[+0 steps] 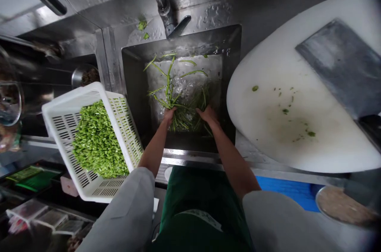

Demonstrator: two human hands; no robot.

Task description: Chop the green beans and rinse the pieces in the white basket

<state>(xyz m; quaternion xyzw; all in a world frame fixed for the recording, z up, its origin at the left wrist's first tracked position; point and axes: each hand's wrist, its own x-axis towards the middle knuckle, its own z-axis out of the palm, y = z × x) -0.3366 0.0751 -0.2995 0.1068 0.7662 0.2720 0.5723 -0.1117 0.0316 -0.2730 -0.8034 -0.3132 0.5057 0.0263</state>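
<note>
Long green beans lie in the water of a metal sink, some loose near the far side. At the sink's near left, my left hand is closed around a bunch of them, with their ends sticking out past the fingers. My right hand is in the sink a little to the right, fingers curled at more beans in the water. Its grip is partly hidden by water and blur.
A white basket of chopped green pieces stands left of the sink. A faucet reaches over the sink's back edge. On the right, a cleaver lies on a round white cutting board with green scraps.
</note>
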